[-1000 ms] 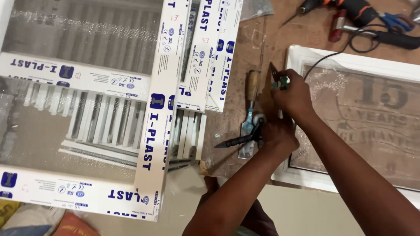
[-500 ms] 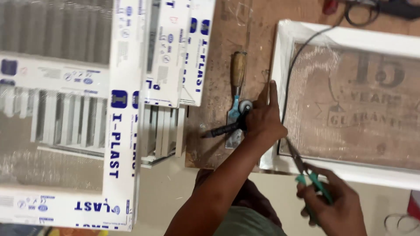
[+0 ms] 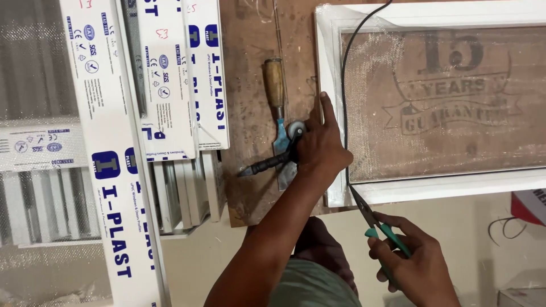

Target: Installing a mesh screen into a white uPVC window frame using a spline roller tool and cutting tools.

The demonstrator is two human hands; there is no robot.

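Landmark: the white frame (image 3: 432, 190) with mesh stretched over it lay on the counter (image 3: 250, 68); every place below was taken from that frame.

Right hand: half a second before, your right hand (image 3: 418, 264) was already below the frame's near rail with the green-handled pliers (image 3: 378, 227); now the pliers' nose had come up to the frame's near left corner, just where the black cord (image 3: 345, 102) ended. Your fingers were closed around the green handles.

Left hand: your left hand (image 3: 321, 148) stayed at the frame's left rail, clamped on the small roller tool (image 3: 278, 156), whose black handle pointed away from the frame. Your forefinger was stretched out along the rail.

Black cord: it ran down the inner edge of the left rail and stopped at the near corner.

What it meant: I judged the cord along the left rail was seated, and the pliers were placed to grip or cut its end at the corner.

Nearby: a wooden-handled chisel (image 3: 274, 91) lay left of the frame, just beyond the roller; wrapped white profiles (image 3: 170, 85) lay further left.
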